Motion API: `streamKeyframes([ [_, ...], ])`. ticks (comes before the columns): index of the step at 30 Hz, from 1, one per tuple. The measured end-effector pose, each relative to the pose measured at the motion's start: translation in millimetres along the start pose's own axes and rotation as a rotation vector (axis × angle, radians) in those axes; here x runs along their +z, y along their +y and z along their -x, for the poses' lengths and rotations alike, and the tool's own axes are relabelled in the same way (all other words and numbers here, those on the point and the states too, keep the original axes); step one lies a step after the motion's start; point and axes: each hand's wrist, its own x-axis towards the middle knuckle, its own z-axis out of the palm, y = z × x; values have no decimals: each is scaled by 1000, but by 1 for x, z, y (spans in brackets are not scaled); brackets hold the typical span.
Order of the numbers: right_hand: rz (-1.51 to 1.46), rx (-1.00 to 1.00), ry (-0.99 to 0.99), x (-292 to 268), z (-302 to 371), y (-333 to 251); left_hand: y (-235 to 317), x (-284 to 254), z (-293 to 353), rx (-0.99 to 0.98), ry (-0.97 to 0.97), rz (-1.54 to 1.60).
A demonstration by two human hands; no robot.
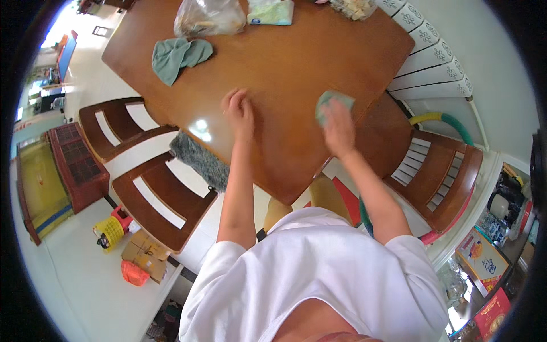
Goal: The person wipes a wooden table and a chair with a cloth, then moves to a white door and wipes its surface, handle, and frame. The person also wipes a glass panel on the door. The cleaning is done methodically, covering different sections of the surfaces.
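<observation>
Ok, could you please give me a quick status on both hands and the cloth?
Right hand pressing small green cloth on wooden table. Left hand empty, loosely curled on tabletop. Larger green rag lies apart, far side.

Crumpled green rag [179,57] lying on the desk [285,68] well beyond the left hand. Clear plastic bag [209,17] and a pale packet [271,11] further out at the far edge. Two wooden chairs [162,199] off to the left of the hands, another chair [439,176] to the right. White radiator [436,62] past the right hand. Cardboard boxes [142,253] and an orange bag [134,273] down on the floor, lower left.
</observation>
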Motion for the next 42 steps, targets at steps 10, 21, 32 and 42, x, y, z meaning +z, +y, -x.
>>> streamKeyframes([
  [10,30,-480,-335,19,52,-16,2,-133,166,-49,-111,-217],
  [21,214,-124,-21,119,-101,-91,14,-161,234,-231,-123,-94],
  [32,-1241,197,-671,88,39,-263,18,-120,160,-859,411,907],
  [42,-55,80,-172,10,-27,-75,-47,-97,96,-79,190,-509],
])
